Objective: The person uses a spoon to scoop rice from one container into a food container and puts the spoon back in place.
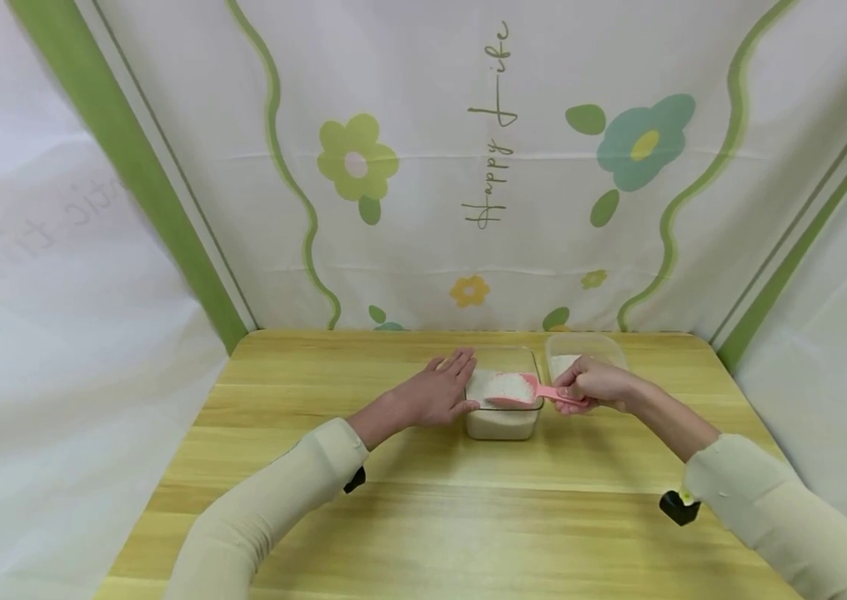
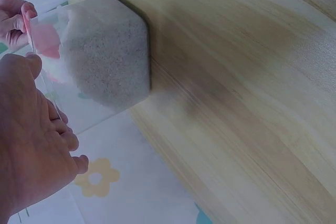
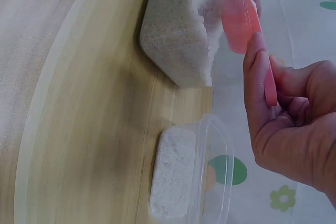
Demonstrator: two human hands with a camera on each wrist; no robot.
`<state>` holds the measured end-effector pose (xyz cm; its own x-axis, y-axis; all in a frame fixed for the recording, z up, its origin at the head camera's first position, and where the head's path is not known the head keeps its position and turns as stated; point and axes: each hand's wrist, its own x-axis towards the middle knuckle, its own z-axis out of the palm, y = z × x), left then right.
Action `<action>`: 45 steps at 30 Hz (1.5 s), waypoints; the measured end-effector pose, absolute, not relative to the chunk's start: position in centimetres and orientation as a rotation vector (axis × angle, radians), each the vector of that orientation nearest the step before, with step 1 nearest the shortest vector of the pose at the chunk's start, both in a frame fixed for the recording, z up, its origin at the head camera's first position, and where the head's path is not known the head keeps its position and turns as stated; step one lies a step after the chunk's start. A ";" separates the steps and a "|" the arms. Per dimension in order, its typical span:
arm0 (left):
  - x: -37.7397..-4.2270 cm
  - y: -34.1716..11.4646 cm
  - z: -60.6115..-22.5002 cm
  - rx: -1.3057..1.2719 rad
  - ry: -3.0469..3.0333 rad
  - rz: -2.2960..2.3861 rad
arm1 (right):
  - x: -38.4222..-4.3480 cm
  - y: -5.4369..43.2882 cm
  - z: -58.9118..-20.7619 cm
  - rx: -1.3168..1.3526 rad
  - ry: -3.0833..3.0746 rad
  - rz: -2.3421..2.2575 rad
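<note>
A clear, deep container [image 1: 502,427] filled partway with white grains that look like rice stands near the back of the table. My left hand [image 1: 433,397] rests against its left side, fingers straight and thumb by the near corner. In my right hand [image 1: 598,382] I grip the handle of a pink scoop [image 3: 240,22]. White grains fill the scoop's bowl, which is at the height of the container's rim, over its contents. Right beside this container is a smaller clear plastic tub [image 1: 594,343], also holding white grains [image 3: 174,169].
The wooden table [image 1: 468,525] stretches toward me from both containers. Behind it hangs a white curtain [image 1: 408,225] with printed flowers and lettering, and similar white sheets close off the left and right sides.
</note>
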<state>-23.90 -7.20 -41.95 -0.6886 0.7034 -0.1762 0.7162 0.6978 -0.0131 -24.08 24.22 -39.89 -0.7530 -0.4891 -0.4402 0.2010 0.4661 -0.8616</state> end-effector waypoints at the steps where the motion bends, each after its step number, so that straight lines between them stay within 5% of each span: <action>1: -23.9 -7.2 -42.0 1.153 2.749 -0.122 | -24.1 24.3 -39.9 -0.243 2.046 -1.329; 45: -23.9 -7.3 -42.1 1.150 2.745 -0.097 | -23.5 27.0 -39.1 -0.234 1.983 -1.495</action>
